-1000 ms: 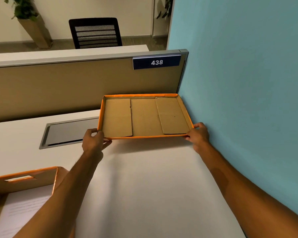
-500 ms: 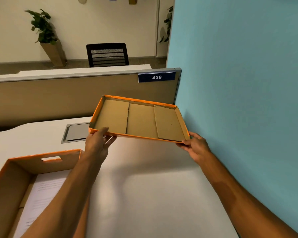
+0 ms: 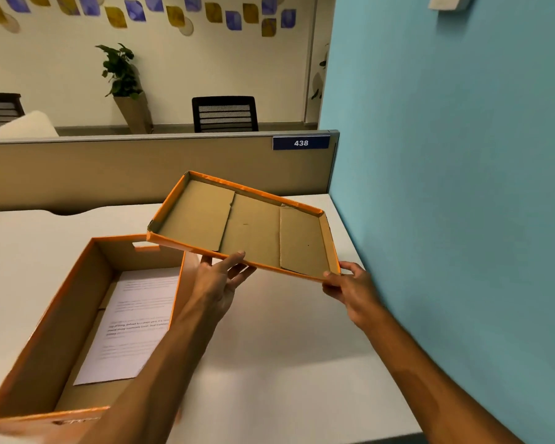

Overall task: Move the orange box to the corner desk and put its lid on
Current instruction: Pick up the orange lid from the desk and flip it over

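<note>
One blue plate [image 3: 301, 142]: "438"

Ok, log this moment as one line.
lid airborne, underside up | left hand, right hand gripping near edge | orange box open

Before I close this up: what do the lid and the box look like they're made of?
The lid, held upside down in the left hand and right hand, looks like cardboard: raw brown inside with overlapping folded flaps, orange coating on the rim. The box seems the same: matte brown walls, orange outside, a cut-out handle slot. A white printed paper sheet lies inside.
</note>
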`<state>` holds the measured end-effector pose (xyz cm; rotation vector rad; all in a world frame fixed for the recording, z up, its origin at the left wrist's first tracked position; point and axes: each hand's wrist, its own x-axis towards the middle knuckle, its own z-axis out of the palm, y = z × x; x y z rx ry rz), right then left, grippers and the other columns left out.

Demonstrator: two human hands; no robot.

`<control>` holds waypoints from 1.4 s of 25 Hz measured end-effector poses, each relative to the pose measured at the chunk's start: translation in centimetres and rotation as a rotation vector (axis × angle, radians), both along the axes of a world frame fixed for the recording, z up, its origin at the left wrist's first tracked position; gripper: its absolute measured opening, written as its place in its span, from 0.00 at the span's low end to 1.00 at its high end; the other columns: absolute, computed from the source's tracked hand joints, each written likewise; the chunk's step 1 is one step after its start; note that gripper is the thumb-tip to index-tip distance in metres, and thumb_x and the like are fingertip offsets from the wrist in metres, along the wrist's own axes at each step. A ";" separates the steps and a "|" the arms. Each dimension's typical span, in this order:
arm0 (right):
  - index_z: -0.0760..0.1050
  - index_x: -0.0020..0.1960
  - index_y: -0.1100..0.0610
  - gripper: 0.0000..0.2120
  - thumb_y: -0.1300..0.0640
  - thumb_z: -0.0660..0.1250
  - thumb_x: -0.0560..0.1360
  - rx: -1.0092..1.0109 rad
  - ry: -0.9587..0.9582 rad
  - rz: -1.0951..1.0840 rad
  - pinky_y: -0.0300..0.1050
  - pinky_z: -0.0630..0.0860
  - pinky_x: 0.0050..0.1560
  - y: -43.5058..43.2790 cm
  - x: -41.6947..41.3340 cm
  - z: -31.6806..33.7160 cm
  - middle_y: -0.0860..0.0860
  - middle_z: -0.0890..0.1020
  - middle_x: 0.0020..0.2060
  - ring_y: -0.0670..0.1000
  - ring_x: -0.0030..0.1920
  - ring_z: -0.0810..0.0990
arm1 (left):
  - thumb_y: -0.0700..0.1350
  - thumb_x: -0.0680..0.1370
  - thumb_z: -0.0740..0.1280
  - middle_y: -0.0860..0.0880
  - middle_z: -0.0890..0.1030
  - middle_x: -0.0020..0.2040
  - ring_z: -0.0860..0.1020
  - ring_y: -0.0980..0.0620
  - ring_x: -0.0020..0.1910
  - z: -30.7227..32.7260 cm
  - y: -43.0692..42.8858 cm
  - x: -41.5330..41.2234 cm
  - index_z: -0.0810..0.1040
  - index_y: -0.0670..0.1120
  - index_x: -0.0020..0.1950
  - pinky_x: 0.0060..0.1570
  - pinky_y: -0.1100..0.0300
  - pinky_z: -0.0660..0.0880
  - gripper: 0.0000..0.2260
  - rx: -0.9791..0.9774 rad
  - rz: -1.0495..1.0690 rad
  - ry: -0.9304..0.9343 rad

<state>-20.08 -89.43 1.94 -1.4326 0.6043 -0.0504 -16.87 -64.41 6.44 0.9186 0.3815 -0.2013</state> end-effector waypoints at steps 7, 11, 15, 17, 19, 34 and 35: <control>0.74 0.64 0.57 0.22 0.47 0.69 0.75 -1.226 -0.590 0.245 0.45 0.77 0.54 7.3 -6.3 2.4 0.55 0.78 0.59 0.53 0.57 0.77 | 0.33 0.74 0.70 0.42 0.77 0.49 0.81 0.39 0.55 2.7 3.6 -5.5 0.67 0.41 0.68 0.53 0.42 0.81 0.24 0.146 0.064 -0.045; 0.78 0.61 0.58 0.21 0.51 0.74 0.71 -1.455 -0.717 0.335 0.50 0.80 0.53 11.6 -6.6 3.2 0.56 0.82 0.55 0.56 0.54 0.81 | 0.35 0.74 0.71 0.41 0.78 0.51 0.82 0.38 0.54 4.8 5.1 -7.1 0.69 0.42 0.60 0.53 0.41 0.81 0.17 0.175 0.110 -0.091; 0.80 0.56 0.57 0.17 0.45 0.63 0.78 -1.408 -0.770 0.245 0.51 0.82 0.49 14.4 -6.4 4.8 0.54 0.85 0.48 0.55 0.47 0.84 | 0.39 0.73 0.73 0.40 0.79 0.55 0.83 0.40 0.52 7.2 8.4 -7.6 0.67 0.39 0.69 0.54 0.38 0.80 0.26 0.203 0.138 -0.150; 0.81 0.51 0.59 0.14 0.48 0.66 0.77 -1.388 -0.818 0.208 0.50 0.83 0.45 16.0 -6.2 5.4 0.54 0.86 0.43 0.55 0.40 0.85 | 0.40 0.73 0.74 0.39 0.79 0.58 0.84 0.40 0.51 8.3 10.4 -7.5 0.67 0.40 0.71 0.53 0.40 0.81 0.29 0.244 0.138 -0.170; 0.81 0.48 0.61 0.10 0.55 0.75 0.71 -1.416 -0.854 0.162 0.51 0.82 0.44 18.1 -6.1 5.9 0.56 0.86 0.41 0.56 0.37 0.86 | 0.42 0.73 0.74 0.39 0.80 0.58 0.84 0.41 0.50 9.3 12.3 -7.1 0.68 0.42 0.70 0.51 0.44 0.82 0.28 0.282 0.124 -0.198; 0.77 0.57 0.57 0.19 0.47 0.73 0.73 -0.742 -0.595 -0.093 0.47 0.79 0.51 28.5 -5.0 14.1 0.52 0.83 0.54 0.51 0.47 0.81 | 0.50 0.70 0.74 0.41 0.76 0.69 0.77 0.41 0.66 6.0 26.7 -3.2 0.67 0.43 0.73 0.60 0.47 0.77 0.34 0.348 -0.276 -0.259; 0.77 0.57 0.55 0.18 0.47 0.73 0.72 -0.656 -0.573 -0.085 0.50 0.80 0.51 28.3 -5.1 14.3 0.52 0.83 0.54 0.52 0.48 0.82 | 0.48 0.73 0.73 0.41 0.76 0.68 0.77 0.41 0.65 5.7 27.1 -3.1 0.68 0.43 0.73 0.62 0.47 0.77 0.31 0.366 -0.246 -0.260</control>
